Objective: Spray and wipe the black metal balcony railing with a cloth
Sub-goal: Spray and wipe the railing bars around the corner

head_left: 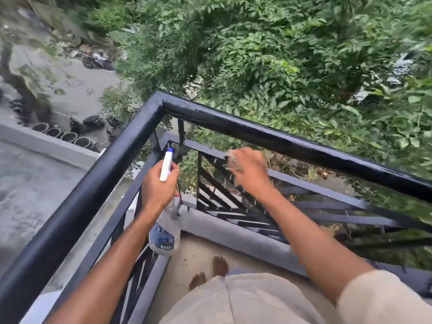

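At left, our left hand is wrapped around the neck of the clear plastic spray bottle with the white-and-blue nozzle, which points at the corner of the glossy black metal balcony railing. At right, our right hand is closed on a pale, blurred cloth, just below the top rail, near a lower bar. We judge wiping is in hand; next, press the cloth against the bar.
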Action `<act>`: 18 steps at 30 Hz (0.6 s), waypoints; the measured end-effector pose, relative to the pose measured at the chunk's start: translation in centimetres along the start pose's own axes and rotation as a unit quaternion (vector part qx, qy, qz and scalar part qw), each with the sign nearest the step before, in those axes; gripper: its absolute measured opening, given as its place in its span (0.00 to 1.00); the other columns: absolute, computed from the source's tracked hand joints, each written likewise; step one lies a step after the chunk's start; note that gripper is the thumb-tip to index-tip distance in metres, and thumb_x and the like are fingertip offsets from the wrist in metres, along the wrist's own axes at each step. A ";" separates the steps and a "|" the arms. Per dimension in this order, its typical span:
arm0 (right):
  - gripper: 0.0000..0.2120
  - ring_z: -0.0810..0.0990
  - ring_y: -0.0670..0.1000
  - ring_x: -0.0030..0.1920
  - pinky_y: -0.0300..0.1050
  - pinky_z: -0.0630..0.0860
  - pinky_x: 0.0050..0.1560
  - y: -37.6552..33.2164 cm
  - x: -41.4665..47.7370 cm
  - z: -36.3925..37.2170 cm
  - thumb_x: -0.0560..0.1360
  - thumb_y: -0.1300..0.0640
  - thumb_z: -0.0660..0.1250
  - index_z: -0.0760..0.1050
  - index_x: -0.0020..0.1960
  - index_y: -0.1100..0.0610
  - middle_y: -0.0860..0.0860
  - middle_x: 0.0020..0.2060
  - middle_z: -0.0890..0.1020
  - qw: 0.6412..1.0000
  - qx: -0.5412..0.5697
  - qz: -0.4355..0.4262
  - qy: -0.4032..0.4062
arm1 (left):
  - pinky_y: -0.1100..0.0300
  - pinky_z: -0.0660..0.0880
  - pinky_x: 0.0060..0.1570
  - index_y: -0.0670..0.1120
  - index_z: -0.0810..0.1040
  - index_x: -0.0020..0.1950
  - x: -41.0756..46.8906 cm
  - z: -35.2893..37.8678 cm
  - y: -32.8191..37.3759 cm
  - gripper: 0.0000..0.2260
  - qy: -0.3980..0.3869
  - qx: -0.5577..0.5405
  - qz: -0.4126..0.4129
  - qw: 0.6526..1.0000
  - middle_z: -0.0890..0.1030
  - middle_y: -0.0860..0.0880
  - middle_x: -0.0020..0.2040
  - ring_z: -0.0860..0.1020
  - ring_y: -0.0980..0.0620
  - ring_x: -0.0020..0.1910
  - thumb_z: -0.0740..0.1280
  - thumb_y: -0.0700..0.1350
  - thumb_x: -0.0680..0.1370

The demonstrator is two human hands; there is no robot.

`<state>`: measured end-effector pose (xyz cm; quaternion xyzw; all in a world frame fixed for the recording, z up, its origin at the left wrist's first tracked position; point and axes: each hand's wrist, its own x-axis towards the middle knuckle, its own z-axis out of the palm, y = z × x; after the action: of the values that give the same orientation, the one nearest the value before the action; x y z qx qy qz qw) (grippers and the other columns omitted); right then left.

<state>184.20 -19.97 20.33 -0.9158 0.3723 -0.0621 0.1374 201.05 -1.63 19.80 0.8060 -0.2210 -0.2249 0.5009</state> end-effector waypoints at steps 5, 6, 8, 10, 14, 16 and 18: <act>0.16 0.75 0.54 0.56 0.48 0.78 0.48 -7.6 6.8 2.3 0.77 0.54 0.71 0.75 0.63 0.49 0.49 0.55 0.76 0.995 0.028 -0.091 -0.017 | 0.40 0.82 0.36 0.51 0.78 0.44 0.4 0.2 0.4 0.06 0.009 -0.020 -0.003 1.000 0.81 0.48 0.33 0.82 0.45 0.26 0.69 0.44 0.81; 0.15 0.76 0.54 0.56 0.46 0.76 0.46 -7.3 7.0 2.4 0.78 0.53 0.69 0.74 0.63 0.48 0.49 0.55 0.76 0.994 0.026 -0.100 -0.025 | 0.41 0.82 0.35 0.51 0.78 0.44 0.6 0.2 0.6 0.06 0.014 -0.023 -0.005 1.000 0.80 0.49 0.32 0.81 0.45 0.26 0.69 0.43 0.81; 0.20 0.75 0.53 0.57 0.45 0.76 0.47 -5.5 6.6 2.8 0.78 0.54 0.70 0.70 0.68 0.45 0.48 0.57 0.76 0.993 0.012 -0.115 -0.020 | 0.47 0.81 0.33 0.51 0.78 0.44 1.2 0.3 1.1 0.07 0.025 -0.027 -0.010 0.999 0.78 0.52 0.32 0.80 0.48 0.26 0.69 0.43 0.81; 0.26 0.74 0.53 0.55 0.49 0.79 0.47 -4.0 5.5 3.3 0.76 0.59 0.72 0.68 0.70 0.47 0.48 0.56 0.76 0.992 -0.020 -0.123 0.015 | 0.54 0.77 0.30 0.52 0.78 0.44 1.7 0.5 1.5 0.07 0.027 -0.025 -0.015 0.999 0.78 0.53 0.33 0.79 0.49 0.27 0.69 0.43 0.81; 0.16 0.77 0.56 0.50 0.54 0.79 0.46 -6.2 7.4 3.6 0.75 0.60 0.69 0.74 0.62 0.52 0.51 0.52 0.78 0.990 0.025 -0.138 0.027 | 0.62 0.73 0.25 0.50 0.79 0.45 2.7 1.0 2.3 0.06 0.043 -0.025 -0.021 0.999 0.80 0.49 0.36 0.79 0.46 0.29 0.68 0.40 0.80; 0.11 0.78 0.56 0.47 0.54 0.78 0.45 -7.7 8.7 3.6 0.73 0.59 0.69 0.75 0.55 0.55 0.51 0.48 0.78 0.988 0.045 -0.147 0.006 | 0.57 0.77 0.27 0.50 0.79 0.46 3.2 1.4 2.3 0.05 0.052 -0.017 -0.028 0.998 0.82 0.48 0.37 0.81 0.44 0.30 0.68 0.41 0.80; 0.07 0.78 0.55 0.43 0.55 0.77 0.41 -7.8 8.7 3.5 0.73 0.57 0.68 0.73 0.50 0.55 0.50 0.43 0.77 0.985 0.044 -0.169 -0.003 | 0.49 0.82 0.32 0.51 0.80 0.46 3.5 1.7 2.5 0.02 0.054 -0.013 -0.028 0.998 0.84 0.47 0.38 0.84 0.44 0.31 0.68 0.44 0.78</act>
<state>196.40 -19.98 19.37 -0.9587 0.2085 -0.0984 0.1664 202.56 -5.89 20.87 0.8165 -0.1679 -0.1981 0.5156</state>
